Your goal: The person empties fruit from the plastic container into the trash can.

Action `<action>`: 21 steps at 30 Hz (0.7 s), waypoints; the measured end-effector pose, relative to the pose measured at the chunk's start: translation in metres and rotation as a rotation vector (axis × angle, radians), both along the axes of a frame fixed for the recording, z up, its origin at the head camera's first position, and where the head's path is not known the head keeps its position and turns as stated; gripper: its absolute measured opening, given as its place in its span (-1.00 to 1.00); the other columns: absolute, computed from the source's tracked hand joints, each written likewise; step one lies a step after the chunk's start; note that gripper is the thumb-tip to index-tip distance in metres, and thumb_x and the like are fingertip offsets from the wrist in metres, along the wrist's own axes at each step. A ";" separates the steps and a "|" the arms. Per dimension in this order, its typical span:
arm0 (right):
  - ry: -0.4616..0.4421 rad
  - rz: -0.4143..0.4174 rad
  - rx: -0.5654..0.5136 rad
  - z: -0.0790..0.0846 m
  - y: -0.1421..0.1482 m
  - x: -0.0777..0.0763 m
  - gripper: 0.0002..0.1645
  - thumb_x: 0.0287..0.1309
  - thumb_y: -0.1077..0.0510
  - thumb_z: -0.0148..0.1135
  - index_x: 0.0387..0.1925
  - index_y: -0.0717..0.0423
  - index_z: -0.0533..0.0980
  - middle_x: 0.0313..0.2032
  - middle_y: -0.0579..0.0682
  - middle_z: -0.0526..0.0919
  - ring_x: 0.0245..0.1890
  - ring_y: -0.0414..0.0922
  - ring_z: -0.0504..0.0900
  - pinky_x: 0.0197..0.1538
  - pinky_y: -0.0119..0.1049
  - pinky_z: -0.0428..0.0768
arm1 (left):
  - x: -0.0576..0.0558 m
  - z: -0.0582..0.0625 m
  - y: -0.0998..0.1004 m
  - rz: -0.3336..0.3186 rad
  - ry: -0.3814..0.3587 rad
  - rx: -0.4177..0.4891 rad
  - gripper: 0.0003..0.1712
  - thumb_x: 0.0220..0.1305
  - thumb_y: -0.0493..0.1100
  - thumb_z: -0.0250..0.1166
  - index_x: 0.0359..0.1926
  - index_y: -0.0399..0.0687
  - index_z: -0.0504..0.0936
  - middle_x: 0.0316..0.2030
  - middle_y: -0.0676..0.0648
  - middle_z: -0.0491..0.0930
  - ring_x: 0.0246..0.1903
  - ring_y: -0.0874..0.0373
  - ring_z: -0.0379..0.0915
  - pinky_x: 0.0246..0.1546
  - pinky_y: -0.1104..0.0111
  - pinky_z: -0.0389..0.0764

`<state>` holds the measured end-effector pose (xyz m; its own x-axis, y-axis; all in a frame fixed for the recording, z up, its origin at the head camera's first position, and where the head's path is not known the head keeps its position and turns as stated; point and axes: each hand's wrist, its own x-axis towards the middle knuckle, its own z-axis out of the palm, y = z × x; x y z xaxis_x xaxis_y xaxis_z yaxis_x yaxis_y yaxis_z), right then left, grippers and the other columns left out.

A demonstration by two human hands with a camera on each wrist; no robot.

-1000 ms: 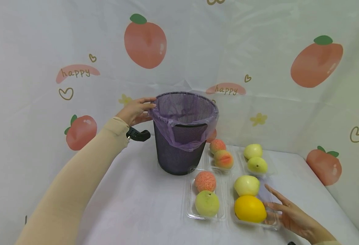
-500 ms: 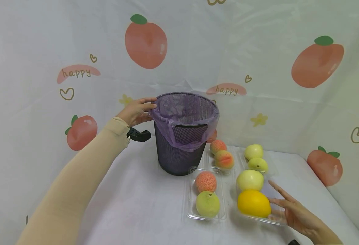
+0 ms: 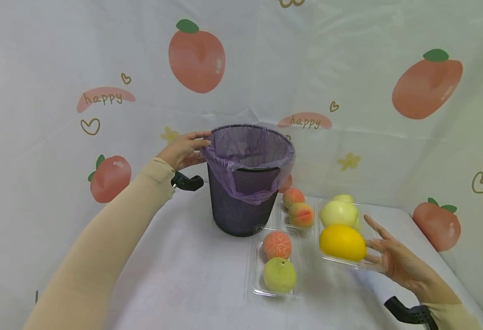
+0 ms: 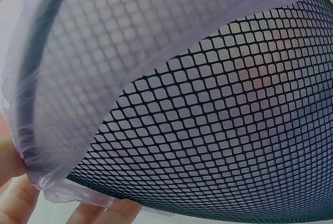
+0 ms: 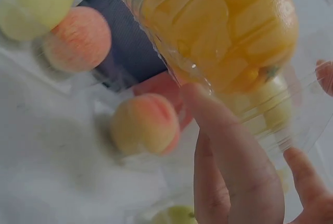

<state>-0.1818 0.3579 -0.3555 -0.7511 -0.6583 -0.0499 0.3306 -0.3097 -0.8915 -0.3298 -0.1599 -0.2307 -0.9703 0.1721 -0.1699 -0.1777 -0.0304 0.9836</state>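
In the head view my left hand (image 3: 181, 151) holds the rim of a black mesh wastebasket (image 3: 237, 215). A purple bin bag (image 3: 247, 192) lines it and folds down over the rim; in the left wrist view the fingers (image 4: 120, 212) grip rim and bag. My right hand (image 3: 404, 263) holds a clear plastic fruit box (image 3: 334, 260) by its right side, raised above the table. In this box lie a shiny yellow fruit (image 3: 342, 243) and a pale green fruit (image 3: 337, 213). The right wrist view shows the box's ribbed plastic close over the yellow fruit.
A second clear box (image 3: 262, 291) near the front holds a speckled red fruit (image 3: 277, 245) and a green fruit (image 3: 280, 275). Two peaches (image 3: 301, 215) lie beside the wastebasket. Another pale green fruit (image 3: 343, 198) shows behind the raised box. A printed cloth (image 3: 233, 41) hangs behind.
My right hand has lifted the box with the yellow and pale green fruit off the table and moved it away from me, toward the back. The left hand stays on the wastebasket rim.
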 end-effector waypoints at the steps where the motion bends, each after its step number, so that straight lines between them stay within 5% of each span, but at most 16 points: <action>1: 0.012 -0.019 0.023 0.004 -0.001 -0.003 -0.28 0.51 0.24 -0.51 0.31 -0.65 0.25 0.15 -0.12 0.47 0.13 0.12 0.58 0.13 -0.04 0.55 | 0.000 0.000 0.000 0.001 0.001 -0.004 -0.39 0.43 -0.22 0.12 0.45 0.05 0.23 -0.09 -0.01 0.38 -0.36 0.30 0.54 0.19 0.24 0.45; 3: 0.035 -0.056 0.069 0.011 -0.002 -0.008 -0.29 0.51 0.21 -0.50 0.36 -0.68 0.12 0.28 -0.01 0.35 0.11 0.10 0.59 0.11 -0.07 0.57 | 0.000 0.000 0.000 0.004 0.002 -0.005 -0.39 0.43 -0.22 0.12 0.44 0.05 0.24 -0.10 -0.01 0.38 -0.36 0.30 0.54 0.19 0.24 0.45; 6: 0.055 -0.119 0.134 0.022 -0.005 -0.017 -0.28 0.51 0.17 -0.44 0.43 -0.71 -0.16 0.48 0.26 -0.35 0.07 0.03 0.62 0.07 -0.14 0.61 | 0.000 0.000 0.000 0.000 0.005 -0.006 -0.39 0.43 -0.22 0.12 0.45 0.05 0.23 -0.10 -0.01 0.39 -0.36 0.29 0.54 0.15 0.26 0.48; 9: 0.051 -0.149 0.146 0.036 -0.010 -0.027 -0.25 0.52 0.13 -0.41 0.45 -0.62 -0.37 0.24 0.14 -1.03 0.05 -0.07 0.62 0.05 -0.18 0.63 | 0.001 0.000 0.000 -0.003 0.005 -0.002 -0.39 0.43 -0.22 0.12 0.44 0.04 0.24 -0.11 -0.01 0.39 -0.37 0.29 0.55 0.09 0.30 0.51; 21: 0.009 -0.252 0.150 0.102 -0.030 -0.057 -0.22 0.50 0.10 -0.27 0.47 -0.59 -0.33 0.38 0.16 -0.84 0.00 -0.12 0.65 -0.06 -0.25 0.67 | 0.002 0.000 -0.001 -0.008 0.010 -0.013 -0.38 0.43 -0.21 0.12 0.45 0.04 0.22 -0.10 -0.01 0.39 -0.37 0.30 0.55 -0.02 0.36 0.56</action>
